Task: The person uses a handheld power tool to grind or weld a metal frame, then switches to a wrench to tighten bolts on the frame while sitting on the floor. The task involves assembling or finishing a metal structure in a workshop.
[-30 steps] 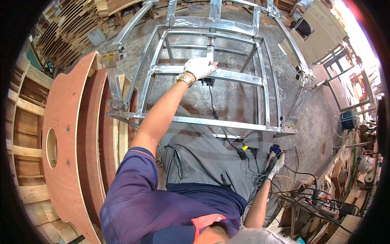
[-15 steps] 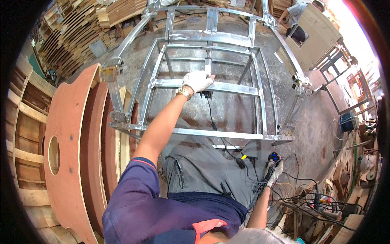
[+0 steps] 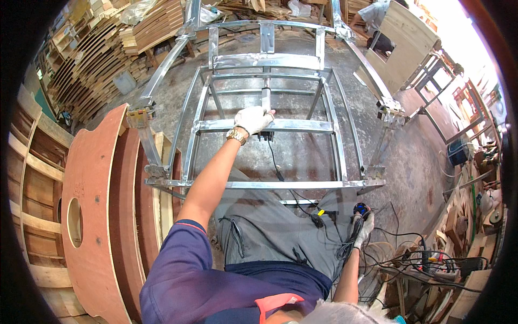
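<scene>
A silvery metal frame (image 3: 318,126) of welded bars stands in front of me. My left hand (image 3: 253,120), in a white glove, is closed over its middle crossbar. Just past the fingers, a light tube (image 3: 266,99) runs away from me along the frame's centre line. Below the bar hangs a small black part (image 3: 265,136), and a black cord (image 3: 275,162) drops from it. Low on the right, beside my leg, my right hand (image 3: 365,229), also gloved, grips a round black device (image 3: 361,208) with a blue face. A looped bundle of black cable (image 3: 349,243) hangs beside that hand.
Reddish curved plywood panels (image 3: 91,200) lean on the left. Stacked wood strips (image 3: 89,67) fill the far left. Tangled wires (image 3: 426,264) and scrap wood (image 3: 469,237) lie right. A person (image 3: 375,19) is beside a board (image 3: 402,46) at far right.
The view has shifted slightly, so the frame's far end appears lower and a little further left. Both hands keep their holds.
</scene>
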`<state>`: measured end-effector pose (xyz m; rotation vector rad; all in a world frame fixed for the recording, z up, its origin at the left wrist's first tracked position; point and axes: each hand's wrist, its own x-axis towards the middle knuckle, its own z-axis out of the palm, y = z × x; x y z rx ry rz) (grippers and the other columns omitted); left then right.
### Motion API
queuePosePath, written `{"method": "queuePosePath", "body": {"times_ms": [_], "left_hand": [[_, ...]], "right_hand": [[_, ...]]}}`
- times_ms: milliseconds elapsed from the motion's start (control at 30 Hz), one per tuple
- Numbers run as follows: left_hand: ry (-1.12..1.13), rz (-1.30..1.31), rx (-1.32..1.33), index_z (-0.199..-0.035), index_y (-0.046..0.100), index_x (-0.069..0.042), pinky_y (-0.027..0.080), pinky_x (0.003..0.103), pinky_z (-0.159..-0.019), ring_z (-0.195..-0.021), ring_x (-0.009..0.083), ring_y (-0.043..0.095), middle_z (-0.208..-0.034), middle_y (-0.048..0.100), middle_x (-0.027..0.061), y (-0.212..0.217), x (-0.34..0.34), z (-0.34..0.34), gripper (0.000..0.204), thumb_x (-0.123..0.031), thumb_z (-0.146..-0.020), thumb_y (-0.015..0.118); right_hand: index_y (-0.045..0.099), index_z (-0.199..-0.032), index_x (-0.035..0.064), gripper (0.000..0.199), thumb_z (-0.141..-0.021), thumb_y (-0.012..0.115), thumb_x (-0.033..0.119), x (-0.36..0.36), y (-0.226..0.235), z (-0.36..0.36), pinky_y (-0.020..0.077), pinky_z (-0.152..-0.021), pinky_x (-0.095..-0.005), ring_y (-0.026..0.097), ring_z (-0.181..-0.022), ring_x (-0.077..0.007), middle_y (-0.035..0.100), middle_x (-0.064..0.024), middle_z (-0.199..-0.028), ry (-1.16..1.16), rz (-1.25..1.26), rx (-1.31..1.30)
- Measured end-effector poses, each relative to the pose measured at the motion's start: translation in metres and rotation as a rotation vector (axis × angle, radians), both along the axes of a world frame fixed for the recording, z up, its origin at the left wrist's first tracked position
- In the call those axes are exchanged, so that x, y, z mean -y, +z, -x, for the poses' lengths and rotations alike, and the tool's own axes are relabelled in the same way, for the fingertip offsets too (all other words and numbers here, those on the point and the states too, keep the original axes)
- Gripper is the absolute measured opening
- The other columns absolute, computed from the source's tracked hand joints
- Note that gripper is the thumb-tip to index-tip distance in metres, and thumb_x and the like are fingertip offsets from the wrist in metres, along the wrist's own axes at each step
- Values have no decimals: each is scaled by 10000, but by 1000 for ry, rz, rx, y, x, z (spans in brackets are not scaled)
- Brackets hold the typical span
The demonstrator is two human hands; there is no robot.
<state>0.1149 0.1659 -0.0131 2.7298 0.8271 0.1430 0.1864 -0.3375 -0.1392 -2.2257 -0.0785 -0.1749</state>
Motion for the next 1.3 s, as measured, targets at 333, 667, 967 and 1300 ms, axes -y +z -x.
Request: {"method": "queuePosePath", "body": {"times_ms": [333,667,967,1300], "left_hand": [[-11,3,34,-938,780,-134,545,475,-743,-819,369,715,-852,730,177,0,0,1,605,-614,-964,412],[-18,3,35,-949,781,-133,547,462,-738,-807,362,717,-846,734,164,-1,-1,0,606,-616,-963,415],[-9,10,4,-1003,773,-142,545,480,-788,-867,377,712,-909,738,178,-1,-1,0,631,-643,-963,393],[-6,-40,39,-996,770,-138,535,493,-821,-921,379,702,-959,737,171,-3,0,1,608,-630,-965,413]], "right_hand": [[635,-1226,29,436,-795,690,65,2,-3,1,515,-870,-412,680,-985,-366,696,-204,-1077,-14,105,12],[645,-1207,30,402,-808,691,54,3,0,1,515,-863,-383,684,-971,-319,701,-182,-1077,41,-17,41],[642,-1212,36,403,-812,679,70,1,1,1,508,-875,-409,676,-996,-350,692,-200,-1094,25,41,38],[641,-1201,36,387,-817,673,66,2,-4,-1,510,-856,-404,675,-955,-353,697,-199,-1049,40,13,72]]}}
